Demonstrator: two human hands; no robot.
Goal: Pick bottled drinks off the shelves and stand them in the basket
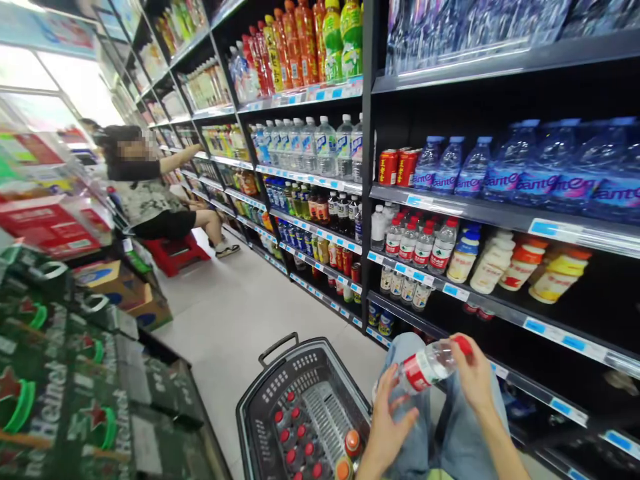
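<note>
My right hand (471, 379) is closed around the red-capped end of a clear water bottle (423, 370) with a red and white label. The bottle lies tilted above my knees, its base toward the left. Beside that base is my left hand (391, 417), its thumb and fingers apart; whether the fingertips touch the bottle I cannot tell for sure. Below and left of my hands stands a dark shopping basket (333, 350) on the floor. In it are several red-capped bottles (301, 432) and two orange-capped bottles (353, 441).
Drink shelves (500, 308) run along the right, with red-capped water bottles (424, 243) and milk bottles (493, 262) on one level. Stacked green beer cartons (90, 387) stand at the left. Farther down the aisle, a person (150, 200) sits on a red stool (176, 252), reaching toward a shelf.
</note>
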